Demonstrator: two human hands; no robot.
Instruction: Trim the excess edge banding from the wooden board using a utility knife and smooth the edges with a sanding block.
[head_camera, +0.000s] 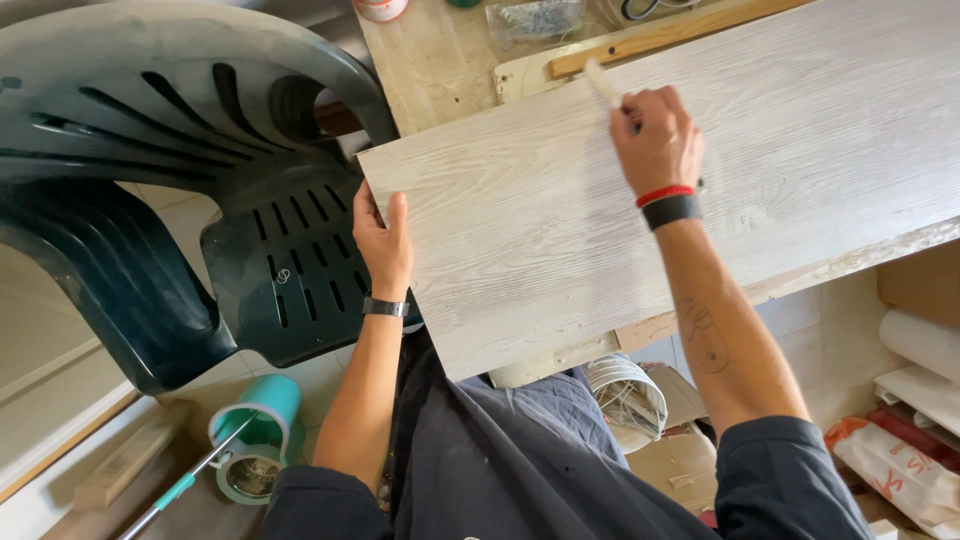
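A person in a dark work top is seen from above, both forearms reaching forward over a pale, whitewashed wood-grain board (640, 190) that lies across a work surface (430, 60) and juts out past its edge toward the person's body. Nearest the viewer, low on the left, a teal roll of tape (262, 412) lies on the floor beside a thin metal rod with a teal section (185, 485). To the right, below the board's overhang, sit a white wire-wrapped spool (628, 395), some cardboard, and crumpled white and red packaging (900, 465). The left hand (383, 242), wearing a dark wristband, rests on the board's left end, with its thumb on top and its fingers laid over the edge, its grip holding the board's rim. Further along, the right hand (657, 138), with a red band and a black band at the wrist, is closed around a small pale stick-like tool (603, 82) whose tip points up and left, held against the board's top face near its far edge. To the left of the board stands a dark green plastic chair (190, 180) with slotted seat and back. Beyond the board, a wooden strip (680, 35) lies across the surface, with a clear bag of small items (535, 20) at the far edge.
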